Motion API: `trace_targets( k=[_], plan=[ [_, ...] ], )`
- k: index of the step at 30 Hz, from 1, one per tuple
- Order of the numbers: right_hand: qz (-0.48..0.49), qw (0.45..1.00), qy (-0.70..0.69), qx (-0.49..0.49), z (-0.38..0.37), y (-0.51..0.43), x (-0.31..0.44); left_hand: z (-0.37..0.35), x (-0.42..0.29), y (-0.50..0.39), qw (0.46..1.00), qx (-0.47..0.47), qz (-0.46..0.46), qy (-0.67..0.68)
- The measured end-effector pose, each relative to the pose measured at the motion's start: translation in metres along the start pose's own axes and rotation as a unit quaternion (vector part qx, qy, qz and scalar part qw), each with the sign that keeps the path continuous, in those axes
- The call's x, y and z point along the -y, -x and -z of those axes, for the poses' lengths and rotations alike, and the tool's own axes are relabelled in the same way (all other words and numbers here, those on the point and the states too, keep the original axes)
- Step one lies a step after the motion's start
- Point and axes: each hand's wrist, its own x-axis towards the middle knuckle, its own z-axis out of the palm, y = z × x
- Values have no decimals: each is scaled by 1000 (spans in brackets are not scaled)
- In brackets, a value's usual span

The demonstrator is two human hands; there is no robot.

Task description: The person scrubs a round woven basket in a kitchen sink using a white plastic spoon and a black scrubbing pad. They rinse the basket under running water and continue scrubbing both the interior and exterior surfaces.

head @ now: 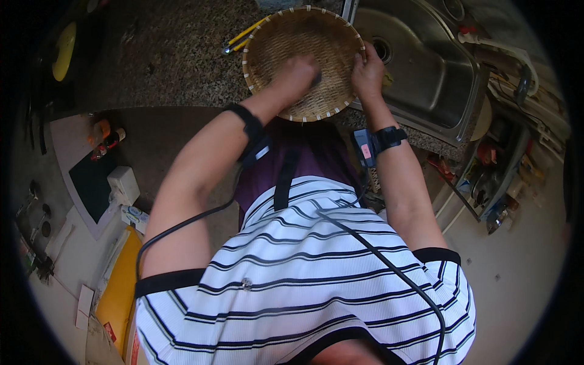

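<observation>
A round woven bamboo basket (315, 104), its rim bound with white ties, is held at the edge of the granite counter beside the sink. My right hand (368, 73) grips the basket's right rim, fingers over the edge. Inside the basket, my left hand (296, 77) is closed and motion-blurred, low over the woven base. A small dark object (315, 79) shows at its right side, seemingly held in it; what it is cannot be told. The basket's weave looks darker towards its upper part.
A stainless steel sink (424, 68) with a drain lies at the right, a faucet (524, 84) beyond it. Yellow-handled tools (246, 34) lie on the granite counter (182, 59) left of the basket. Black cables (182, 223) run from both wrist devices. A shelf with kitchenware stands lower right.
</observation>
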Motion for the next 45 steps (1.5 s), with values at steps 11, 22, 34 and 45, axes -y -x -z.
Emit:
trace_targets(
  k=[11, 22, 34, 45],
  plan=[
    [9, 997, 70, -23, 0, 2, 12, 35, 4, 16, 958, 279, -29, -65],
    [23, 995, 87, -43, -1, 2, 14, 10, -4, 16, 967, 252, -37, 28],
    [48, 991, 106, -62, -2, -1, 13, 21, -8, 10, 958, 286, 9, 4],
    [68, 988, 123, -66, -3, -1, 15, 32, -6, 7, 934, 357, 21, -7]
  ],
)
